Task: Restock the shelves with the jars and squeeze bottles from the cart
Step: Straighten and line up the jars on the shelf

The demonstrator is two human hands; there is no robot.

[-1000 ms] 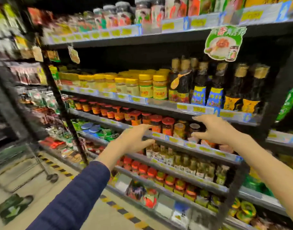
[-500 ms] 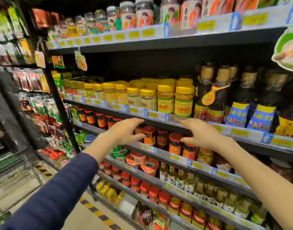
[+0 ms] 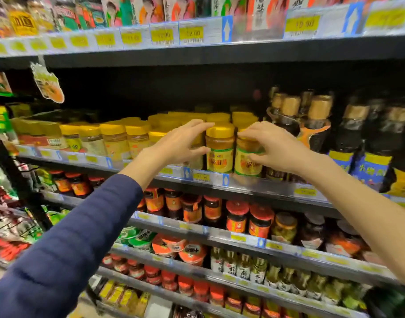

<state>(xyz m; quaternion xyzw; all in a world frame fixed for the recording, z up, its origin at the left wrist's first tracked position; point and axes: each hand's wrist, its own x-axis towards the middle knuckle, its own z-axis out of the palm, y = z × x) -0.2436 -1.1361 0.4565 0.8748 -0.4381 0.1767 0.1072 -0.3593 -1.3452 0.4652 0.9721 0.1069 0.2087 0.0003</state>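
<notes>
Step in hand: facing up yellow-lidded jars at the shelf (image 3: 254,188) front, no cart in view. Left hand (image 3: 182,145) curls loosely beside one jar (image 3: 220,149), fingers spread, touching at most. Right hand (image 3: 274,146) grasps the neighbouring jar (image 3: 246,157) at its shoulder. Next, probably: square both labels forward, flush with the edge.

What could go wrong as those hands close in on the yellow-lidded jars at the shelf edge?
Two risks. The two front jars, one by the left hand and one under the right hand, stand at the shelf lip; a nudge might tip one off. The right wrist sits close to the dark bottles, so a sideways move could knock them.
</notes>
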